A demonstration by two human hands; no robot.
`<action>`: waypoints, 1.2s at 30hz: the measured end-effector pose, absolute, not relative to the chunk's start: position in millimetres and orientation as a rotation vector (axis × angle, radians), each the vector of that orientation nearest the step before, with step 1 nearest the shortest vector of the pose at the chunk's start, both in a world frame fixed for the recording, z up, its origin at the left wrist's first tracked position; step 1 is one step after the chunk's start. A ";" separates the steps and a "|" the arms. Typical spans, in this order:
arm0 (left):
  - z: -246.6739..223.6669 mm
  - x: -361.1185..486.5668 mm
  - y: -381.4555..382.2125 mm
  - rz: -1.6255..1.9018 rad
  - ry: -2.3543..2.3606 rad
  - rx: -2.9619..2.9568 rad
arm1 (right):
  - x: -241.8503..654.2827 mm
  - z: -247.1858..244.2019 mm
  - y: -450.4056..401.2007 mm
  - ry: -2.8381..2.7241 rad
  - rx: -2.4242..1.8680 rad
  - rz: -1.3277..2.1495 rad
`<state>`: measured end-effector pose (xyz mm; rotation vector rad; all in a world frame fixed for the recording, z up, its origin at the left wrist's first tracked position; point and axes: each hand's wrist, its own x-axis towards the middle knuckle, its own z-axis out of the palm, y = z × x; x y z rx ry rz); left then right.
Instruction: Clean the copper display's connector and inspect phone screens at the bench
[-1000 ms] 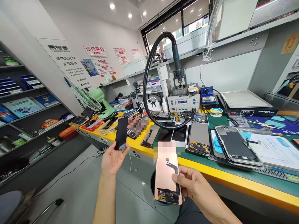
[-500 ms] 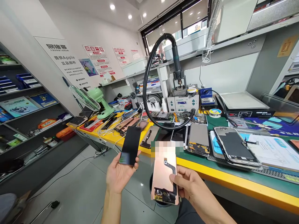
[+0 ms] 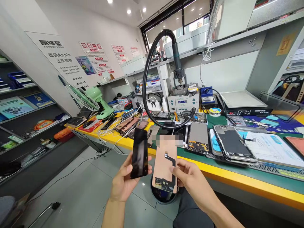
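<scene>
My left hand (image 3: 124, 180) is closed around a black phone screen (image 3: 139, 155), its glossy dark face toward me and its long side upright. Close beside it on the right, my right hand (image 3: 190, 175) pinches a copper-coloured phone screen (image 3: 163, 164) by its right edge, thumb on the face. That one shows its back, with a black flex cable and a small connector, and dark parts along the lower end. Both are held in the air in front of the bench edge. The top of the copper-backed screen is blurred out.
The bench (image 3: 237, 177) has a yellow edge and green mat. Detached phone screens (image 3: 198, 136) lie on it, with a stack (image 3: 234, 144) at right. A hot air station (image 3: 182, 102) with a looping black hose (image 3: 145, 79) stands behind. A green fan (image 3: 102, 104) is left; a bin (image 3: 163, 196) stands below.
My left hand has moved right with the black screen and turned it more upright, nearer the copper-backed one. My right hand has raised its screen slightly. The view has shifted a little.
</scene>
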<state>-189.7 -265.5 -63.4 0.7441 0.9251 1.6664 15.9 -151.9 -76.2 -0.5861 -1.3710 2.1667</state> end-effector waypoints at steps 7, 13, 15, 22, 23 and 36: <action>-65.7 -189.6 -264.7 1.643 0.685 0.722 | 21.4 -61.6 -158.3 -1.327 -0.535 2.219; -64.0 -189.1 -267.7 1.627 0.685 0.791 | 23.3 -62.5 -160.6 -1.338 -0.557 2.206; -64.2 -190.2 -268.9 1.624 0.692 0.800 | 23.8 -61.8 -161.8 -1.343 -0.566 2.204; -63.0 -191.6 -271.1 1.614 0.710 0.811 | 23.6 -59.5 -164.4 -1.348 -0.539 2.203; -62.7 -191.4 -271.5 1.613 0.701 0.808 | 23.6 -60.0 -164.4 -1.350 -0.543 2.201; -64.3 -190.7 -274.1 1.621 0.627 0.784 | 24.4 -57.9 -165.3 -1.400 -0.529 2.194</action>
